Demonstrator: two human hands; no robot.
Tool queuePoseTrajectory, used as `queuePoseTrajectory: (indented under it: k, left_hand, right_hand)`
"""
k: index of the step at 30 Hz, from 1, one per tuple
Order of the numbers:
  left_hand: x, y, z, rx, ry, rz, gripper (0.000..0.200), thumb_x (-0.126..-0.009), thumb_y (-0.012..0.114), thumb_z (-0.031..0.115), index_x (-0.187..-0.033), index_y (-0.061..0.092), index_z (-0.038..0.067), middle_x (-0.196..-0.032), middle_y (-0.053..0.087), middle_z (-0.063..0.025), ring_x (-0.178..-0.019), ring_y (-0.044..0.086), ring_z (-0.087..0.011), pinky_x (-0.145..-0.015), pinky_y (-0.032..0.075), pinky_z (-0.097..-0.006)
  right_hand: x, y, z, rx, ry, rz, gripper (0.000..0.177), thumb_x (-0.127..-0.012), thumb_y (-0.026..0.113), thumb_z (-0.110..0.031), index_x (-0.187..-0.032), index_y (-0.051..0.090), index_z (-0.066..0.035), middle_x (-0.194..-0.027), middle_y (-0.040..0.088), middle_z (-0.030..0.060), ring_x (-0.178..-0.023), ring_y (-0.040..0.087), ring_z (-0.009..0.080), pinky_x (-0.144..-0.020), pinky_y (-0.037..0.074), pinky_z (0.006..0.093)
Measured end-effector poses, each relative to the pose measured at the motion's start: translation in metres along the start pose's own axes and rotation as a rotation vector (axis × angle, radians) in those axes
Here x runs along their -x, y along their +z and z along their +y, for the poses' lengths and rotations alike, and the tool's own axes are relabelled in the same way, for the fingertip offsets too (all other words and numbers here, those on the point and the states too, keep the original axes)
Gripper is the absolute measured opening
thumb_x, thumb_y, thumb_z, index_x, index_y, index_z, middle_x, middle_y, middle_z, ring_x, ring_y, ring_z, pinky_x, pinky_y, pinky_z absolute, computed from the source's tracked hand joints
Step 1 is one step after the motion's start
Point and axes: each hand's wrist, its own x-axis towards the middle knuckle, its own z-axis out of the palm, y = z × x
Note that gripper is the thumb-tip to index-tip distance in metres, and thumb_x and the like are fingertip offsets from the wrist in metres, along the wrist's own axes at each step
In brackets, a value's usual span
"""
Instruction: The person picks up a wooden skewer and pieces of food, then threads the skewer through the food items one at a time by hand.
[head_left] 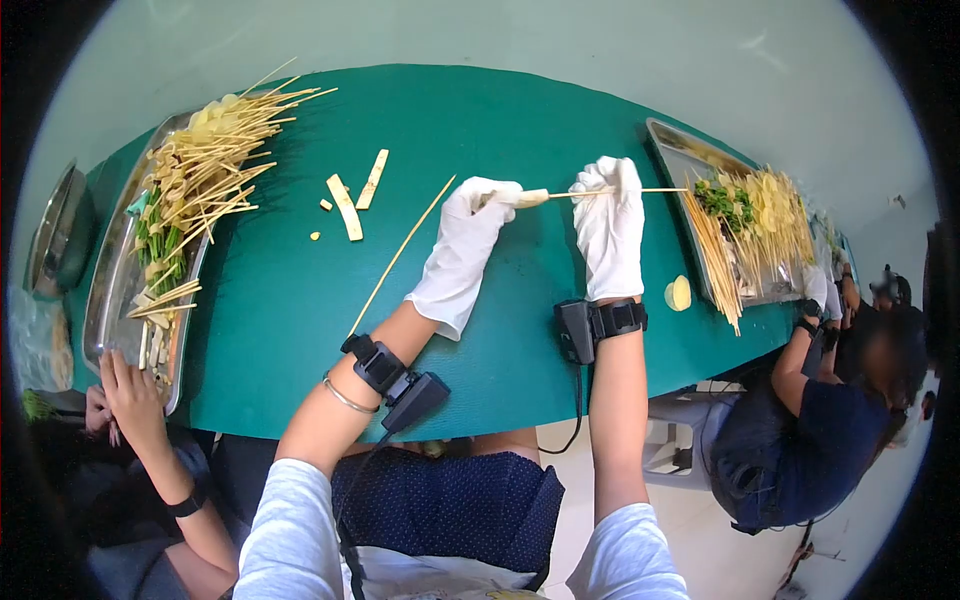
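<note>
Over the green table, my left hand (478, 210), in a white glove, pinches a pale food piece (532, 198) by its left end. A thin wooden skewer (661, 190) runs from the right side of that piece through the fingers of my gloved right hand (608, 205), which are closed round it. The skewer's far end points toward the right tray. Beside my left hand a loose skewer (403, 255) lies slanted on the table. Pale strips (344, 207) and small bits lie further left.
A metal tray (102, 290) of filled skewers stands at the left, near a metal bowl (62, 235) and another person's hands (130, 400). At the right, another tray (680, 150) holds more skewers. A pale round chunk (679, 293) lies near it. People (820, 420) sit beyond.
</note>
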Motion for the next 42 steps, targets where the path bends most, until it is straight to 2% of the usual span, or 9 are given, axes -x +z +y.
queuePoseTrajectory:
  k: [1,5,10,19,28,34,37,40,42]
  left_hand:
    - [0.000,0.000,0.002,0.011,-0.016,0.050,0.024,-0.089,0.064,0.029,-0.096,0.063,0.006,-0.073,0.058,0.0026,-0.052,0.041,-0.0009,-0.044,0.030,-0.0185]
    - [0.001,-0.003,0.004,0.054,-0.043,0.120,0.028,-0.089,0.064,0.031,-0.098,0.063,0.005,-0.071,0.057,0.0031,-0.051,0.040,-0.0008,-0.044,0.029,-0.0180]
    - [-0.001,-0.004,0.003,0.097,-0.137,0.066,0.020,-0.089,0.064,0.024,-0.092,0.062,0.005,-0.071,0.054,0.0039,-0.055,0.042,-0.0025,-0.049,0.033,-0.0197]
    - [0.004,-0.003,0.000,-0.040,-0.085,-0.078,0.017,-0.091,0.057,0.014,-0.103,0.062,0.002,-0.082,0.057,0.0033,-0.063,0.042,-0.0011,-0.054,0.034,-0.0167]
    - [0.005,0.001,0.008,-0.040,-0.131,-0.093,0.020,-0.093,0.060,0.021,-0.104,0.061,0.004,-0.082,0.066,-0.0049,-0.055,0.046,-0.0034,-0.048,0.035,-0.0188]
    - [-0.003,0.005,-0.007,0.021,0.080,-0.088,0.016,-0.092,0.062,0.013,-0.104,0.062,0.003,-0.084,0.066,-0.0036,-0.067,0.057,-0.0063,-0.059,0.044,-0.0196]
    - [-0.004,0.006,-0.008,0.015,0.056,-0.092,0.016,-0.090,0.063,0.009,-0.105,0.062,0.003,-0.084,0.065,-0.0026,-0.074,0.059,-0.0074,-0.064,0.046,-0.0200]
    - [-0.002,0.007,-0.006,0.042,0.104,-0.091,0.018,-0.091,0.063,0.012,-0.106,0.062,0.003,-0.084,0.066,-0.0018,-0.068,0.056,-0.0056,-0.060,0.043,-0.0191]
    - [0.003,0.002,0.003,-0.017,-0.011,-0.122,0.022,-0.093,0.060,0.020,-0.106,0.062,0.003,-0.083,0.066,-0.0012,-0.064,0.052,-0.0043,-0.056,0.040,-0.0185]
  right_hand:
    - [-0.006,-0.013,0.004,0.013,0.054,-0.108,0.025,-0.095,0.058,-0.027,-0.100,0.061,-0.003,-0.087,0.057,0.0030,-0.077,0.056,0.0123,-0.067,0.045,0.0222]
    - [-0.008,-0.018,0.008,0.275,0.134,-0.279,0.029,-0.094,0.059,-0.023,-0.111,0.059,0.001,-0.087,0.058,0.0018,-0.076,0.054,0.0083,-0.066,0.045,0.0210]
    - [-0.004,-0.016,0.008,0.388,0.110,-0.308,0.028,-0.095,0.058,-0.019,-0.113,0.059,0.003,-0.085,0.057,0.0000,-0.074,0.052,0.0069,-0.064,0.042,0.0184]
    - [-0.005,-0.022,0.003,0.626,-0.006,-0.265,0.026,-0.095,0.057,-0.021,-0.110,0.064,-0.001,-0.088,0.063,0.0000,-0.076,0.057,0.0045,-0.067,0.042,0.0175]
    - [-0.003,-0.018,0.000,0.647,-0.044,-0.268,0.030,-0.093,0.061,-0.023,-0.107,0.063,0.003,-0.090,0.065,0.0036,-0.075,0.057,0.0050,-0.067,0.043,0.0172]
    - [-0.008,-0.026,0.001,0.623,-0.055,-0.275,0.026,-0.091,0.063,-0.020,-0.105,0.065,0.003,-0.088,0.065,0.0028,-0.071,0.057,0.0047,-0.064,0.042,0.0172]
    - [-0.010,-0.027,0.003,0.609,-0.043,-0.246,0.023,-0.091,0.063,-0.018,-0.103,0.066,0.002,-0.088,0.066,0.0030,-0.071,0.058,0.0047,-0.064,0.042,0.0172]
    - [-0.008,-0.026,0.003,0.602,-0.043,-0.228,0.023,-0.091,0.063,-0.017,-0.102,0.066,0.002,-0.086,0.065,0.0027,-0.071,0.056,0.0049,-0.064,0.042,0.0180]
    - [-0.009,-0.025,0.003,0.578,-0.045,-0.226,0.023,-0.091,0.063,-0.018,-0.103,0.065,0.002,-0.084,0.064,0.0021,-0.070,0.054,0.0050,-0.064,0.041,0.0185]
